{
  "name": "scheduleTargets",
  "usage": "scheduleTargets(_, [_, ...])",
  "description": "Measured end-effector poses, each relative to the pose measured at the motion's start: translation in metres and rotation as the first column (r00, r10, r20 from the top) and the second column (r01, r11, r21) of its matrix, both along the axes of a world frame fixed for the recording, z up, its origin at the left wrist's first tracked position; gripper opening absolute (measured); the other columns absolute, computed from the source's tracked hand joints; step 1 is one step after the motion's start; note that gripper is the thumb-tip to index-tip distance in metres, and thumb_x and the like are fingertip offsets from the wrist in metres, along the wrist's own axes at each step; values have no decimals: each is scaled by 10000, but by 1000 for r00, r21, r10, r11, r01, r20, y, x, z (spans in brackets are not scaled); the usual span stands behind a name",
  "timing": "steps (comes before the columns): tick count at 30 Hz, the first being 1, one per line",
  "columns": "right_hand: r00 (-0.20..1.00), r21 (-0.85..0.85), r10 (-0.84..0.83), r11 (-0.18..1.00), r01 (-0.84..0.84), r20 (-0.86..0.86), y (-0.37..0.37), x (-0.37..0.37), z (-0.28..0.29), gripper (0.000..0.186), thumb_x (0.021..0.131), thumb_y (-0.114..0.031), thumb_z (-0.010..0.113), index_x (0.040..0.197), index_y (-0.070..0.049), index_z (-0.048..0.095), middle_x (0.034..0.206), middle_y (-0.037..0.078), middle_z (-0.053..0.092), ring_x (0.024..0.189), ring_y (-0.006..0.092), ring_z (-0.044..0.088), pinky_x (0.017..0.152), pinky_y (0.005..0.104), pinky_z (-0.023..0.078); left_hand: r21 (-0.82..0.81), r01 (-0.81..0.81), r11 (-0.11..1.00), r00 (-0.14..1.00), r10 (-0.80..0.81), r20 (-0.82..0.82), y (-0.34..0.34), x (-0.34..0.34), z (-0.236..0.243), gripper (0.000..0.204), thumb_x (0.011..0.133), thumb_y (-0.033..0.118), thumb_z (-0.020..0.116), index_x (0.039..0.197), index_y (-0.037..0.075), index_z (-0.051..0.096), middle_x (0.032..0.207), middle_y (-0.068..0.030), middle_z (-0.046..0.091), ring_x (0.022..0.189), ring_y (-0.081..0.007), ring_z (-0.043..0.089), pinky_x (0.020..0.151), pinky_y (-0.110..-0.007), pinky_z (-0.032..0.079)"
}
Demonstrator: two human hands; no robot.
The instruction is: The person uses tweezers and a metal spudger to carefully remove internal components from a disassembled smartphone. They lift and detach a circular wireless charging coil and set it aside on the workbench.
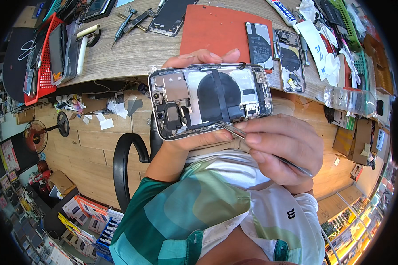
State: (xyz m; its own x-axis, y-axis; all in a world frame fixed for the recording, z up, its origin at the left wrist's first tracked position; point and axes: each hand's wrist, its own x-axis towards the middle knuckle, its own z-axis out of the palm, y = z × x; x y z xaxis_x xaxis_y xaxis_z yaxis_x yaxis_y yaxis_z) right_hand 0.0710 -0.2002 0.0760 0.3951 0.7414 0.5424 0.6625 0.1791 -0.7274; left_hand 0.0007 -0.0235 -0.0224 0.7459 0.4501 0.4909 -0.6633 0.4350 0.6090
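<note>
My left hand (200, 56) is wrapped round an opened smartphone housing (177, 86), its fingers showing over the far edge and the palm underneath. The housing lies sideways, its inside turned up toward me. A black round pad (208, 95) with a dark strip (220, 95) across it fills the bare battery bay, and metal shields and camera parts sit at the left end. In a pinch grip my right hand (289, 145) holds metal tweezers (278, 159). Their tip meets the near edge of the housing, close to the strip's lower end.
On the wooden bench (106, 57) ahead lie a red mat (216, 31), a black phone battery (258, 46), another opened phone (291, 59) and a screwdriver (124, 26). A red basket (46, 62) of phones stands at the left. A chair armrest (121, 168) is beside me.
</note>
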Motion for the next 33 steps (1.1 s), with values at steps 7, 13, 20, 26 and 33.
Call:
scheduleTargets(7, [996,25,-60,998,62,-62,6,-4,2,255,823,-10,820,1071,38,788,1000,190,797,836,284,788,673,344,627,5,-20,1000,998,20,-67,0,-2,1,1157,643,296,1067,1515,102,331,1412,-162,495,1435,-437,529,1193,-602,466])
scheduleTargets(13, [996,-74,-33,997,27,-82,5,-2,14,225,851,-3,753,1055,92,752,1018,293,769,884,352,792,775,381,626,-85,-7,996,995,-1,-100,-3,-2,1,1179,644,297,1065,1542,136,318,1415,-153,490,1437,-448,517,1196,-606,456])
scheduleTargets(20, [992,-69,-37,997,29,-118,8,-2,14,224,840,48,726,1056,104,749,1019,291,771,865,320,795,769,355,623,-194,-38,980,978,-4,-210,-9,-4,12,1176,660,282,1059,1557,165,308,1424,-152,483,1440,-462,502,1190,-601,461])
scheduleTargets(26, [995,-64,-26,998,20,-98,8,0,16,222,832,35,733,1044,100,749,1008,289,771,860,330,795,768,363,627,-123,5,992,993,-20,-119,-3,-2,3,1154,681,250,1049,1560,167,306,1436,-160,478,1457,-467,485,1183,-608,464])
scheduleTargets(33, [986,-63,31,997,-42,-164,4,1,17,230,823,8,753,1040,87,755,999,299,767,881,353,798,768,381,639,-45,58,997,998,-57,20,1,0,-10,1122,684,231,1041,1546,146,328,1443,-177,483,1485,-488,450,1196,-631,438])
